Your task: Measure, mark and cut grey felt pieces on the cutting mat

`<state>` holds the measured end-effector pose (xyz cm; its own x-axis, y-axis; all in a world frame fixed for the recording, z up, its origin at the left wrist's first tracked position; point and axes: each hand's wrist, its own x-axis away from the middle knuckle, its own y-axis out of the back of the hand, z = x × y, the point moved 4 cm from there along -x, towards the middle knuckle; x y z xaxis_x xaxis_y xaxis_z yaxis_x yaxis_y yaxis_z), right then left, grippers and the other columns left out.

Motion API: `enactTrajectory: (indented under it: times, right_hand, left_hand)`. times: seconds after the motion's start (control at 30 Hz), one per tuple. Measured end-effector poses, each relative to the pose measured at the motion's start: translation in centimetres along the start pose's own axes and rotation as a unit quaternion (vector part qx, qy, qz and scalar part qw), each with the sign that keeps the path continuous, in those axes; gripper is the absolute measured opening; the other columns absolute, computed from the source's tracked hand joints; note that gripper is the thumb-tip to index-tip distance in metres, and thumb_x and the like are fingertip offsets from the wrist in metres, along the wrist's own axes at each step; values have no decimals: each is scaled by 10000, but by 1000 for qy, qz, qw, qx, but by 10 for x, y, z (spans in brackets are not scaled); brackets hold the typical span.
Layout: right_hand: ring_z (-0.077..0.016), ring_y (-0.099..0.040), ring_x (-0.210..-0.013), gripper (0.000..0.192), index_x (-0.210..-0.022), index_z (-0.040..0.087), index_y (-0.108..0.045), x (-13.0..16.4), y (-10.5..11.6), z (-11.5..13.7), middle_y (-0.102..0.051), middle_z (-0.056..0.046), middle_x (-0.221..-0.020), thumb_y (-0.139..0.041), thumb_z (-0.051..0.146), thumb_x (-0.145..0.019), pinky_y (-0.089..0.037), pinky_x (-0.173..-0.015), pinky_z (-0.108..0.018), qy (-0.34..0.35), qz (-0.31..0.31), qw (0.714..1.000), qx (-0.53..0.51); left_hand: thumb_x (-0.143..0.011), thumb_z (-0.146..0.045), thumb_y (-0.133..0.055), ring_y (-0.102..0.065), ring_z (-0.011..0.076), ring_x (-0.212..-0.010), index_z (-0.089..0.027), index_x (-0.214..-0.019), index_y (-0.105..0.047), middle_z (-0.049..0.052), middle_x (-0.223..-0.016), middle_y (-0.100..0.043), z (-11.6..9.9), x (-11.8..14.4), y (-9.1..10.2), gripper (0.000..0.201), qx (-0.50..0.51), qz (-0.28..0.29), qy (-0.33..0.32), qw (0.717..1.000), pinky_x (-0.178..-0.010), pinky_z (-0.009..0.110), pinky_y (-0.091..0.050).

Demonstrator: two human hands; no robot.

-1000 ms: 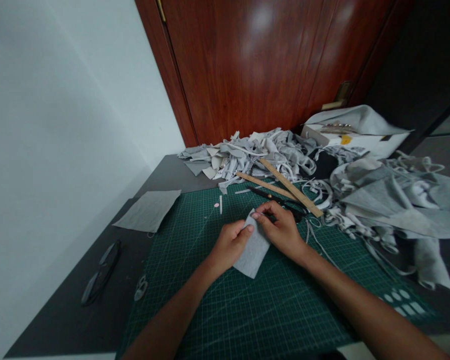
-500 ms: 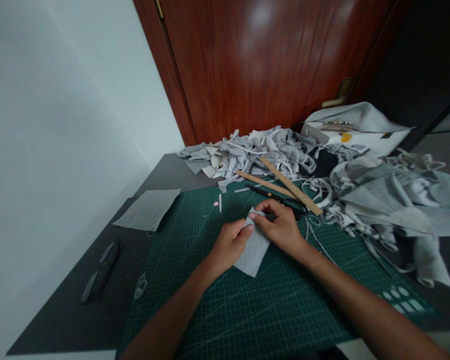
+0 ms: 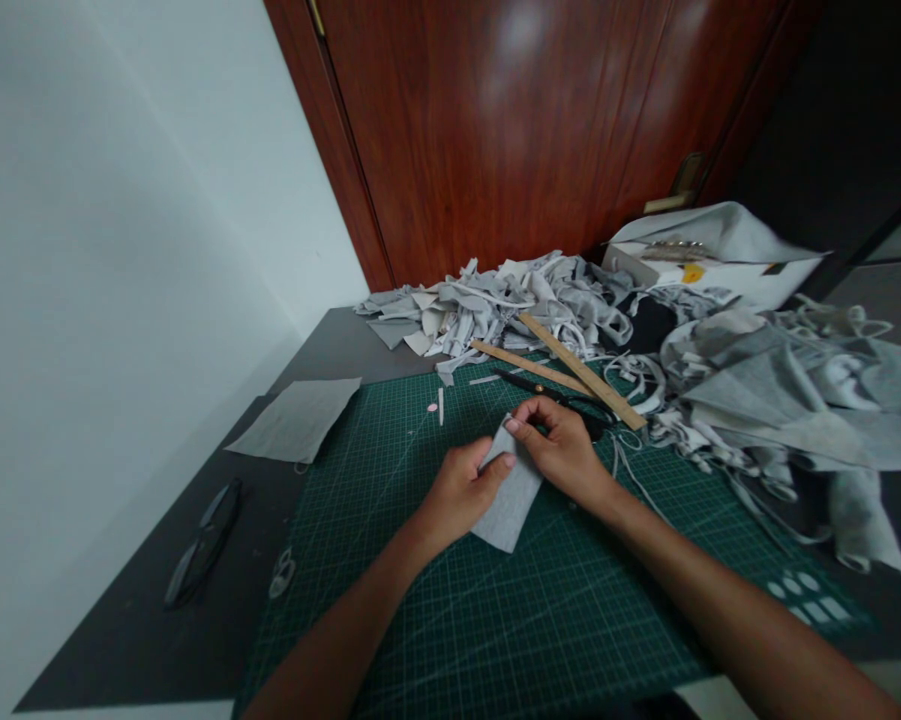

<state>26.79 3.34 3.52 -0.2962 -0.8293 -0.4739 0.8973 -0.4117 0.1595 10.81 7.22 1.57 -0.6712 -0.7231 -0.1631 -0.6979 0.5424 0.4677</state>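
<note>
Left hand (image 3: 461, 490): fingers curled, thumb pinching the small grey felt rectangle (image 3: 508, 497) at its left edge.
Right hand (image 3: 562, 447): closed on the felt's top corner.
Felt: mid green gridded cutting mat (image 3: 510, 610).
Around: two wooden rulers (image 3: 570, 372), black scissors (image 3: 551, 398) beyond; grey scrap heap (image 3: 720, 370) along the desk's far edge.
Hidden: scissor handles behind right hand.

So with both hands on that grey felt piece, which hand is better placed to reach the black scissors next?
Probably the right hand. It pinches the top edge of the grey felt piece and lies right beside the black scissors and wooden rulers. The left hand is farther away and pins the felt on the cutting mat.
</note>
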Motion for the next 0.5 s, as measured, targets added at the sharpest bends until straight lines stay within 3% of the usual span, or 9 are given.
enactTrajectory:
  times: [0.4, 0.5]
  right_hand:
    - [-190, -634, -709, 135, -836, 242, -614, 2, 0, -3, -681, -13, -769, -669, 326, -925, -500, -648, -316, 26, -19, 999, 1]
    - [-199, -671, -747, 147, -1017, 235, -660, 1, 0, -5, -703, -15, -821, -696, 325, -906, -547, -689, -329, 21, -24, 999, -24]
  left_hand:
    - [-970, -496, -521, -463, 139, -650, -191, -761, -555, -14, -700, -527, 2, -1, -2, 371, 2, 13, 10, 1000, -586, 263, -303]
    - [-968, -506, -515, -457, 141, -650, -196, -742, -539, -16, -688, -508, 3, -1, -2, 384, 15, 18, 22, 999, -580, 259, -290]
